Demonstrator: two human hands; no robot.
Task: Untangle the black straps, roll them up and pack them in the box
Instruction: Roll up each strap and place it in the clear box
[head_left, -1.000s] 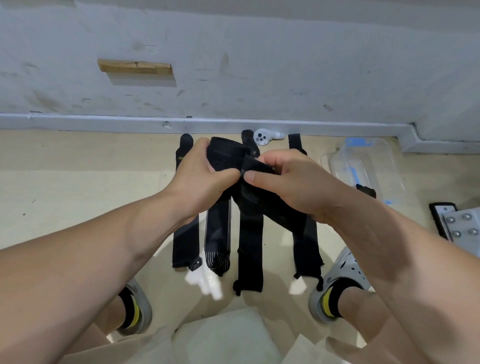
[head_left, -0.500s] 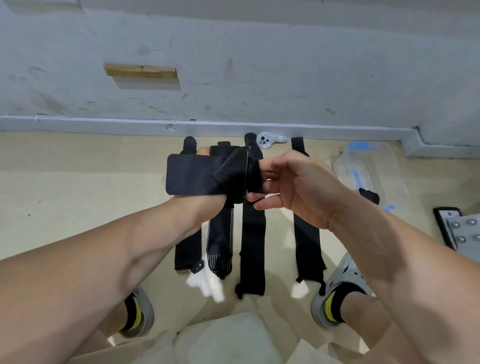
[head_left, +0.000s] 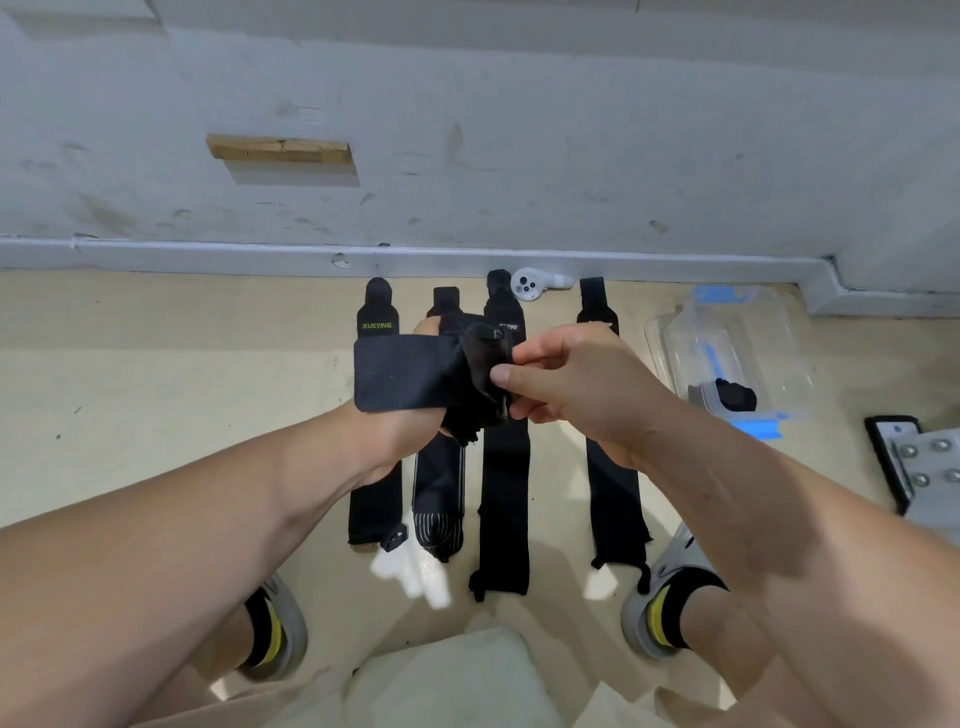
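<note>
While left hand (head_left: 404, 429) and right hand (head_left: 571, 384) pinch one strap (head_left: 400, 371), four floor straps (head_left: 503, 493), one box (head_left: 779, 332).

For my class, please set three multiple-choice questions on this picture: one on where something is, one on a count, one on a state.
1. Where is the clear box?
A. On the person's lap
B. On the floor, at the person's right
C. Hung on the wall

2. How many black straps lie flat on the floor?
A. Two
B. Four
C. Six

3. What state is the held strap in?
A. Partly rolled, with one flat end sticking out
B. Fully flat
C. Packed in the box

Answers:
1 B: it stands on the floor beyond the rightmost strap.
2 B: four lie side by side in a row.
3 A: the left hand and right hand grip a bunched roll while a flat end juts out to the left.
</note>
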